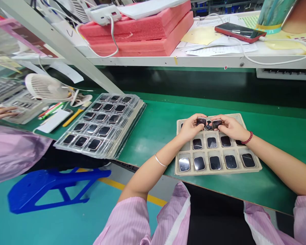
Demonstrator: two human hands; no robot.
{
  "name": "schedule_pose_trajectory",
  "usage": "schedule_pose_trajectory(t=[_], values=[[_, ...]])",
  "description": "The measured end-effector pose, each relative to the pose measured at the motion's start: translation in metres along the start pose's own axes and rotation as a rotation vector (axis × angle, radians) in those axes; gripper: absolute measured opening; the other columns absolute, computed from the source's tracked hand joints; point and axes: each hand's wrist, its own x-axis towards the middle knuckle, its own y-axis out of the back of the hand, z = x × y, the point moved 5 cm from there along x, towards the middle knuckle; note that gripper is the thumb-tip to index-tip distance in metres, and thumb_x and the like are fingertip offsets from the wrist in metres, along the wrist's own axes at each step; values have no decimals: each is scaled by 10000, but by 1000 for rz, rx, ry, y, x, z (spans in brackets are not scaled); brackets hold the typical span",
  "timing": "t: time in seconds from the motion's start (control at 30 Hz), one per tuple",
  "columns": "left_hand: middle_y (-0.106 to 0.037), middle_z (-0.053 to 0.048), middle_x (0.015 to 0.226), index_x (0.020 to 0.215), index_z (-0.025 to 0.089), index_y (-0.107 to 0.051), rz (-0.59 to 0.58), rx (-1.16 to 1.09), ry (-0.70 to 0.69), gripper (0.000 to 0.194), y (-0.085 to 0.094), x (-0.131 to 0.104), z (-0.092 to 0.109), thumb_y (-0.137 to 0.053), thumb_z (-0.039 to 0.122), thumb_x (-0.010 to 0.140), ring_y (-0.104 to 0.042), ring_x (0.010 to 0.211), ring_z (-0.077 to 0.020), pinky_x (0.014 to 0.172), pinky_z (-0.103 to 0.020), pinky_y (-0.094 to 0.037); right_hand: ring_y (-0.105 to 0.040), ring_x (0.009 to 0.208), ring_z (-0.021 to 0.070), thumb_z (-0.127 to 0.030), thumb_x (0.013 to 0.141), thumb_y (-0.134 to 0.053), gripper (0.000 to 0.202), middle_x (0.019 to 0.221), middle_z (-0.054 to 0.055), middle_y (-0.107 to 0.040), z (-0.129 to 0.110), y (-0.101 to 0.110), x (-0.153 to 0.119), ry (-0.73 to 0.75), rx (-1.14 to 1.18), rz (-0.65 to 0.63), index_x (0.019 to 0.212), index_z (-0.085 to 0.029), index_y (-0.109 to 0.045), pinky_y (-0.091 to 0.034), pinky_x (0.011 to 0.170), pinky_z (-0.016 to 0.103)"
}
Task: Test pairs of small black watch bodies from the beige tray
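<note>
Over far row of beige tray point(219, 172), left hand point(191, 127) pinches one dark square piece point(201, 121), right hand point(231, 127) a second piece point(216, 124); best held by rims, kept from knocking.

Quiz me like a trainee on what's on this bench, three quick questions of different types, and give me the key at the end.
1. True or false: the left hand and the right hand each hold a dark-faced piece over the beige tray.

2. How many pieces lie in the tray's row nearest the camera?
A) three
B) four
C) five

3. Fill the gap: the red bead bracelet sits at the wrist of the ____ hand.

Key: 1 true; 2 C; 3 right.
</note>
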Motion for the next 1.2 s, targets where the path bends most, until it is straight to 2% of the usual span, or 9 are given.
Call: schedule_pose_trajectory(t=[0.2,0.37,0.57,0.7,0.8,0.93,1.07,1.2], values=[[-669,-82,1061,1165,154,-589,4,57,-14,469,1,1,-2,-628,134,698,-632,933,-177,762,-261,-517,-720,946,213,-99,742,-551,457,1156,69,-717,3,1,0,-2,11,-1,1179,-209,-627,-597,918,419],[-668,-83,1077,1168,157,-587,-4,68,-18,465,0,1,-3,-622,138,705,-631,937,-178,775,-268,-516,-719,962,221,-110,774,-538,386,1148,72,-721,4,1,1,15,23,14,1132,-208,-641,-609,893,411],[-666,-80,1073,1159,160,-590,-7,60,-19,463,1,1,-4,-623,130,698,-630,935,-178,764,-264,-510,-711,1024,242,-103,743,-571,444,1139,69,-719,4,2,1,9,-4,25,1171,-211,-625,-603,915,414],[-672,-77,1077,1161,166,-599,-13,68,-34,461,1,2,-6,-628,125,703,-632,941,-174,774,-259,-509,-721,963,224,-137,789,-552,355,1117,67,-730,3,2,2,0,33,24,1125,-212,-639,-616,881,407],[-674,-82,1088,1166,163,-602,-1,79,-34,468,2,3,-7,-630,120,701,-632,937,-174,766,-254,-512,-727,930,220,-130,763,-564,371,1101,66,-736,2,1,2,-5,42,20,1118,-209,-641,-611,891,416],[-672,-81,1087,1171,164,-603,-14,71,-27,469,2,2,-8,-637,121,705,-636,920,-173,748,-252,-517,-717,988,237,-131,733,-595,394,1119,71,-727,-2,2,2,-16,30,45,1116,-208,-651,-601,913,417],[-666,-78,1112,1170,170,-606,-17,60,-51,456,2,2,-8,-645,132,718,-633,935,-167,774,-255,-519,-727,918,226,-176,775,-587,329,1117,80,-729,-1,3,2,-52,39,38,1095,-202,-657,-618,848,412],[-671,-77,1108,1167,168,-602,-21,43,-68,454,2,3,-8,-640,126,717,-635,904,-153,797,-267,-523,-732,789,208,-194,814,-560,333,1064,88,-737,4,6,2,-133,6,50,1137,-196,-639,-624,708,369]])
